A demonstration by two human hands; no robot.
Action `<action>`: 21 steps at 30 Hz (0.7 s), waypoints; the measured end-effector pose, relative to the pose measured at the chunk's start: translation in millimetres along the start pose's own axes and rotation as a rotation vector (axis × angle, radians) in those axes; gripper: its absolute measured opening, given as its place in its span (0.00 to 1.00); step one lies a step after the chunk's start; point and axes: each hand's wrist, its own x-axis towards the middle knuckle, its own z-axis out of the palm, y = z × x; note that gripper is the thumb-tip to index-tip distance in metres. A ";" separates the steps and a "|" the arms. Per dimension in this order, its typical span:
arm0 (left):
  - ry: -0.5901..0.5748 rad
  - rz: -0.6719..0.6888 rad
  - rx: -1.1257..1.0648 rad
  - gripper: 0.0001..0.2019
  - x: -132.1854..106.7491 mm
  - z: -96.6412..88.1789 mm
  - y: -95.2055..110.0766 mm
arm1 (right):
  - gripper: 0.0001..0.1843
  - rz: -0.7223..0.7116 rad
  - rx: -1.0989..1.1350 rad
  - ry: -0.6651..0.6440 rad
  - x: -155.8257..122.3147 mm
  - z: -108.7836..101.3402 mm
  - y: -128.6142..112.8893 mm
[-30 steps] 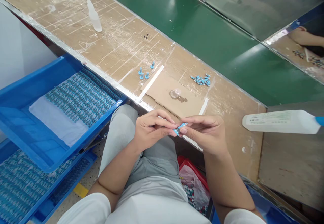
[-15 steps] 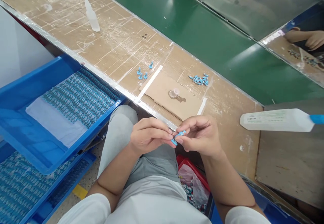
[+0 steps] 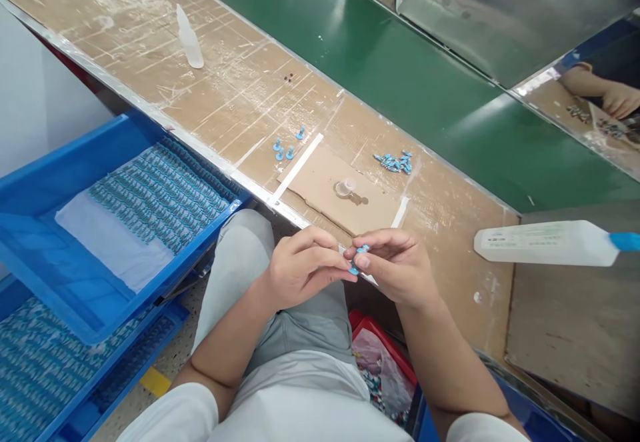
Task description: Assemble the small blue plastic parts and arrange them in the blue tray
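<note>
Above the near edge of the bench, my left hand (image 3: 310,265) and my right hand (image 3: 400,265) meet fingertip to fingertip. Pinched between them is a small blue part (image 3: 353,271), with a blue top at the right fingers and a blue base at the left. Fingers hide its middle, and I cannot tell whether it is one piece or two joined. Just beyond lies a cardboard sheet (image 3: 320,192) carrying a small clear cup (image 3: 345,187) beside a wet stain. Several blue disc-based parts (image 3: 290,153) stand left of the sheet, and a blue pile (image 3: 395,162) lies behind it.
A dropper bottle (image 3: 191,47) lies at the far left, a larger white bottle (image 3: 545,242) at the right. Beside my left leg are blue trays (image 3: 30,229) of blue parts. Below is a red bin (image 3: 357,322). A co-worker's hand (image 3: 620,99) shows beyond the green strip (image 3: 345,62).
Both hands have shifted slightly right and up with the blue part, which has turned more upright between the fingertips. Across the bench, a bit of another person's hand now shows at the top.
</note>
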 end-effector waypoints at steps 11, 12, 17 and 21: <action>-0.130 -0.111 -0.118 0.07 -2.0 -0.6 -2.0 | 0.12 0.061 0.099 0.059 1.8 7.8 3.1; -0.130 -0.116 -0.124 0.07 -1.6 -0.5 -2.0 | 0.13 0.065 0.103 0.064 2.1 8.2 3.4; -0.108 -0.115 -0.124 0.05 -1.2 -2.0 -2.2 | 0.14 0.094 0.105 0.071 2.5 8.8 3.7; -0.069 -0.143 -0.108 0.04 -3.4 1.5 -4.0 | 0.13 0.087 0.063 0.090 2.0 8.1 1.9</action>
